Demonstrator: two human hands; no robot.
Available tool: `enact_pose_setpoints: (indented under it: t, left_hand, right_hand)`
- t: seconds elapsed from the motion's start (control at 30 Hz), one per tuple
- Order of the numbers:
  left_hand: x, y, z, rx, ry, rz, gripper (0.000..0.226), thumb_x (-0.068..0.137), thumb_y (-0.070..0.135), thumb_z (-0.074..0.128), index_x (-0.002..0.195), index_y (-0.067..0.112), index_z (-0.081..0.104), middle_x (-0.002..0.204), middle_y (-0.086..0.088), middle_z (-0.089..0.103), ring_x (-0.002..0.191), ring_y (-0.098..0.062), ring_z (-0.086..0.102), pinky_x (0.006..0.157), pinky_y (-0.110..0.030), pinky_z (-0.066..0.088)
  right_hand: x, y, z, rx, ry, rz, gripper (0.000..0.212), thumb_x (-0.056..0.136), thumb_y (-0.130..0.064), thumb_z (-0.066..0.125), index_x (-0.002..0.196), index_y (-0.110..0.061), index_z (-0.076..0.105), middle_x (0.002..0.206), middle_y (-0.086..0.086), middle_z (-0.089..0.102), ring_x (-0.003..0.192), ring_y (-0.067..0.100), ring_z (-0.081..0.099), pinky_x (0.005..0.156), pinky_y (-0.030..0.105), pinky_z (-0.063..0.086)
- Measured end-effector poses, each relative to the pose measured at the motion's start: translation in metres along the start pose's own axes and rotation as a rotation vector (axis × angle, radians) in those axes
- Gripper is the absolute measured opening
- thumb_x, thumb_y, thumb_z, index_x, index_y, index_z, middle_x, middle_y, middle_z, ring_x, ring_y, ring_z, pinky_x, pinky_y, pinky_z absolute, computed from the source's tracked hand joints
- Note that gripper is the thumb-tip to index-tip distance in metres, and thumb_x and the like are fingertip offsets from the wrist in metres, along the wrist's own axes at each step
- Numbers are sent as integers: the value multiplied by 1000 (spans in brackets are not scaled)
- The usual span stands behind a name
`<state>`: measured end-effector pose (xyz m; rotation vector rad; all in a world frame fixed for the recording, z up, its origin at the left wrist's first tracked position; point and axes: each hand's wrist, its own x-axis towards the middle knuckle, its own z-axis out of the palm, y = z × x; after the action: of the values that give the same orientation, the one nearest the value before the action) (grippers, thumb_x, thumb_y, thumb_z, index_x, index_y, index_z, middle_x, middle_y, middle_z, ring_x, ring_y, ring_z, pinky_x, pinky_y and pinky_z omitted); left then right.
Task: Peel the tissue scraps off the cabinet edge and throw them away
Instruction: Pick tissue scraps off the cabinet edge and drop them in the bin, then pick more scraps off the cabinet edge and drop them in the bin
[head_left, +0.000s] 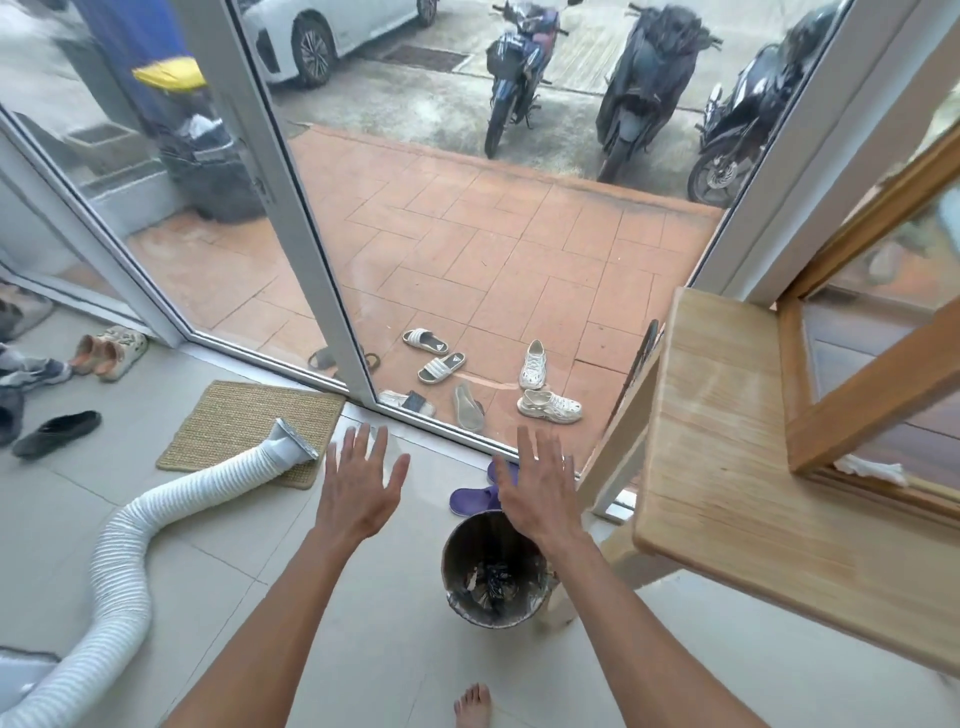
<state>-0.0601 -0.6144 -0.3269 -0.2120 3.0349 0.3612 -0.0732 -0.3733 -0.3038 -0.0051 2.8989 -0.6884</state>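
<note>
My left hand (358, 483) and my right hand (537, 491) are both stretched out in front of me, palms down, fingers spread, holding nothing. Below my right hand a round waste bin (457, 571) stands on the tiled floor with dark crumpled rubbish inside. To the right is a light wooden cabinet top (727, 467). A white tissue scrap (872, 467) sticks at the base of the wooden frame on the cabinet's far right, well away from both hands.
A white ribbed hose (135, 540) lies across the floor at left, ending on a woven doormat (234, 421). Purple slippers (475, 499) sit beyond the bin. A glass door frame (332, 291) stands ahead, with shoes and parked motorbikes outside. My bare foot (472, 706) shows at the bottom.
</note>
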Motion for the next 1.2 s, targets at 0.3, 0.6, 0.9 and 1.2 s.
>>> enact_pose_setpoints:
  t: [0.3,0.6,0.9,1.2]
  left_hand:
    - [-40,79,-73,128,211,151,85,89,71,3,158,21,10,165,-8,3,153,-26,-3,123,-51,-2]
    - [-107,225,-70,95,366,427,82,93,67,7,157,16,4,165,-11,-8,152,-27,0,124,-48,4]
    - [-140,332,-45,169,297,654,81,96,64,11,156,10,8,163,-16,1,151,-31,12,124,-45,13]
    - [-143,421,-32,144,248,898,70,101,41,38,155,5,13,162,-16,18,145,-30,32,119,-40,30]
  right_hand:
    - [-46,2,-94,-130,174,-239,73,97,-64,14,157,-28,-5,165,9,-11,151,24,-18,122,46,-11]
    - [-133,104,-174,-96,373,-147,79,91,-73,12,157,-32,-6,165,9,-13,152,25,-14,123,46,-7]
    - [-182,235,-220,-214,427,64,79,91,-72,12,157,-30,-1,165,13,2,152,31,2,123,47,4]
    - [-178,269,-232,-222,393,177,56,102,-41,33,153,-20,25,130,16,53,115,33,56,96,44,44]
